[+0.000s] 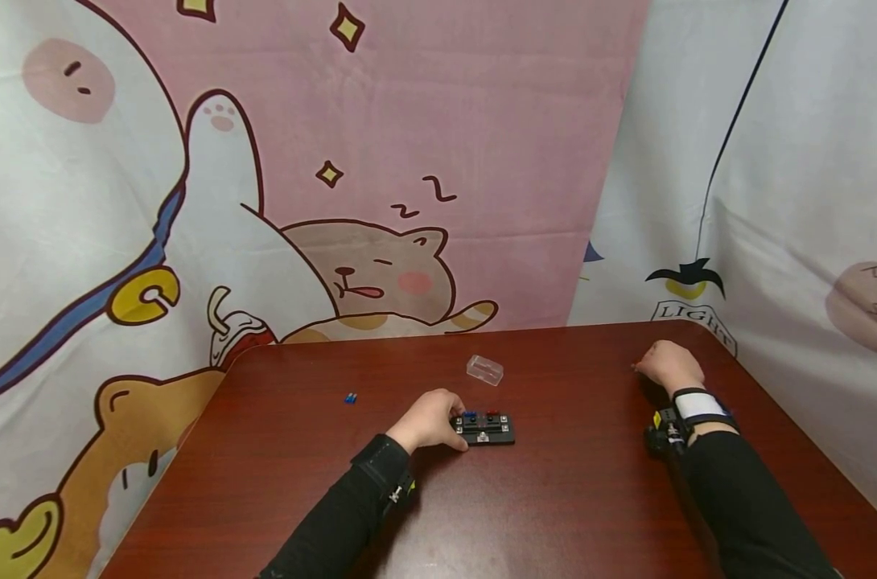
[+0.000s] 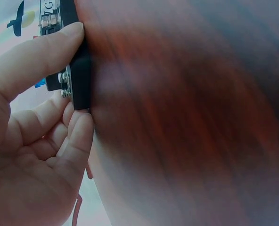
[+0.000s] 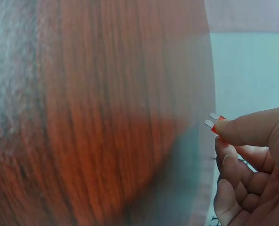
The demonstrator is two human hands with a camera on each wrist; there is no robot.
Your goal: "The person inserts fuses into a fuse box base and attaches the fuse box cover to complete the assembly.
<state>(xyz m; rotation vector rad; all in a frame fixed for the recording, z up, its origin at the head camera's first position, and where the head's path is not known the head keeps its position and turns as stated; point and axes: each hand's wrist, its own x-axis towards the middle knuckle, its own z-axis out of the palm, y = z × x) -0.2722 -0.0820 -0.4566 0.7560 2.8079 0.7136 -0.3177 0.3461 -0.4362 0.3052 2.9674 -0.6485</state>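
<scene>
By left hand [image 1: 430, 420] a black rectangular plastic block [image 1: 489, 430] is being gripped; by right hand [image 1: 672, 367], an orange two-pronged fuse [image 3: 215, 129].

Long black sleeves [image 1: 750, 507] were worn. The right wrist [image 1: 688, 381] was wrapped by a white band [image 1: 699, 404] with black edges, beside a small yellow-marked black camera [image 1: 666, 437].

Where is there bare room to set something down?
Bare tabletop lies between the black block and the right hand, also between the left sleeve and right sleeve, and left of the left sleeve, short of the blue pieces. Crowded: the black block, gripped by the left hand, with the clear cover just beyond.
</scene>
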